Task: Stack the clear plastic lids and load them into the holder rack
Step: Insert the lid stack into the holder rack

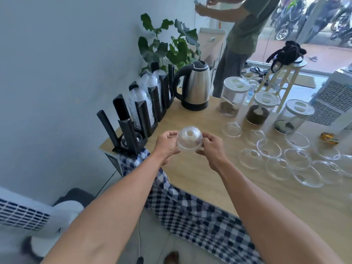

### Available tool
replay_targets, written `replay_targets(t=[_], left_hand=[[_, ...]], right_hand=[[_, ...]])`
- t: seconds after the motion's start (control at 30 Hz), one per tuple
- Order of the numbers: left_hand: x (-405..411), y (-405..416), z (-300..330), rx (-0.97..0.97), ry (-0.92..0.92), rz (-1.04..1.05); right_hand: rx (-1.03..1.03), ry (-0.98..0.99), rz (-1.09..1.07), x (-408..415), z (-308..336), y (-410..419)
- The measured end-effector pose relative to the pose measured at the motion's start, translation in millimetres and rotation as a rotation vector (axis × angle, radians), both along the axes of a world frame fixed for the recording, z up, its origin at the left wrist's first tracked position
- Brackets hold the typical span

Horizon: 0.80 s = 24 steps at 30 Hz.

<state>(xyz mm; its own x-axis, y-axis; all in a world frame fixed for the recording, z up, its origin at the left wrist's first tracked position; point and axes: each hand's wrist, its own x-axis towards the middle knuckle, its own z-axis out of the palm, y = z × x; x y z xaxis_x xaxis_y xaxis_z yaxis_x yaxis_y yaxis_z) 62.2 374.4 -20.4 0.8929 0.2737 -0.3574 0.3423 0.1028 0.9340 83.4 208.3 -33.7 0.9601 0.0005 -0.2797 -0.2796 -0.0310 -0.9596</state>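
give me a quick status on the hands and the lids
Left hand and right hand both gripping the lid stack, dome up. Holder rack partly loaded, near slot open. Loose lids wait on the table; path clear.

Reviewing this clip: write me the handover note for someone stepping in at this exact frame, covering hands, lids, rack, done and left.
Left hand and right hand: both grip the rim of a small stack of dome lids, held dome-up above the table, near the rack.
Holder rack: on the table's left edge by the wall; the far slots hold tall lid stacks, the nearest slot looks almost empty.
Loose lids: about a dozen scattered on the table to the right, unstacked.
Done: several slots filled.
Left: drop the held stack into the near slot, then gather, stack and load the loose ones.
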Motion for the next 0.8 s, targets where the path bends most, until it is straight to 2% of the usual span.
replay_targets(t=[0.27,0.33,0.6,0.8], left_hand=[[-14.7,65.0,79.1,0.294,-0.197,0.061],[-15.7,87.5,99.3,0.318,-0.209,0.074],[-7.9,196.4,162.9,0.302,-0.111,0.008],[17.4,250.9,158.1,0.386,-0.067,-0.115]], right_hand=[[0.079,-0.154,0.132,1.4,64.6,64.2],[0.088,-0.171,0.151,4.2,83.3,82.1],[0.119,-0.067,0.161,16.0,139.0,168.8],[0.087,-0.021,0.059,22.0,131.4,217.0]])
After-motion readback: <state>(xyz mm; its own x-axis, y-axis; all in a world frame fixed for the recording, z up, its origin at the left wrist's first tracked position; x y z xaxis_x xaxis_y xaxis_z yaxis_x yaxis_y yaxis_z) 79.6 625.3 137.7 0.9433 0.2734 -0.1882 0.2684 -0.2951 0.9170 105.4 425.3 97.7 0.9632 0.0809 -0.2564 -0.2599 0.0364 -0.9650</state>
